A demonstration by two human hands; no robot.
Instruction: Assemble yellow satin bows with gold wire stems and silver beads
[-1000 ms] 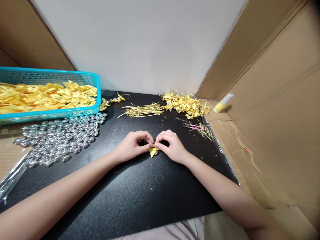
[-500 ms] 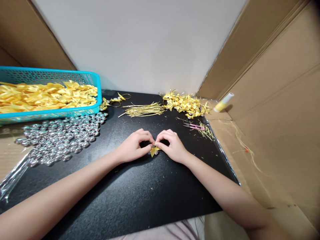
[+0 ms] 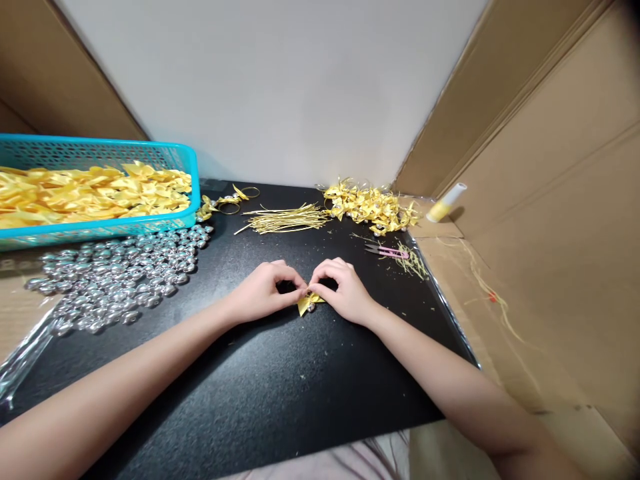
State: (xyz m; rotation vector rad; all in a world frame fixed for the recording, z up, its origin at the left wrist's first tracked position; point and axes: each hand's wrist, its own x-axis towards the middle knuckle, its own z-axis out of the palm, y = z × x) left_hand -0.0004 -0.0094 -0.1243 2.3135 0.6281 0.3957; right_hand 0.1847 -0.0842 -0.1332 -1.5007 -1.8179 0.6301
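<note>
At the middle of the black tabletop (image 3: 270, 387), a small yellow ribbon bow (image 3: 304, 305) with a silver bell-like bead (image 3: 311, 307) hangs below my fingertips. My left hand (image 3: 270, 290) pinches at the top of the bow from the left, thumb and forefinger together. From the right, my right hand (image 3: 343, 290) pinches at the same spot, its fingertips almost touching the left ones. Whatever thin tie is between the fingertips is too small to make out. Beyond the hands lies a bundle of gold twist ties (image 3: 287, 219).
A turquoise basket (image 3: 195, 173) of yellow bows stands at the left, with many silver beads (image 3: 120, 280) in front. Bows with beads (image 3: 370, 205) are heaped at back right. Pink thread snips (image 3: 387, 251) lie by tie scraps. A white-and-yellow tube (image 3: 447, 203) stands near the cardboard wall.
My fingertips remain pinched together at the top of the bow. The bow has turned slightly, showing more of its ribbon and bead. The whole view has shifted a little.
</note>
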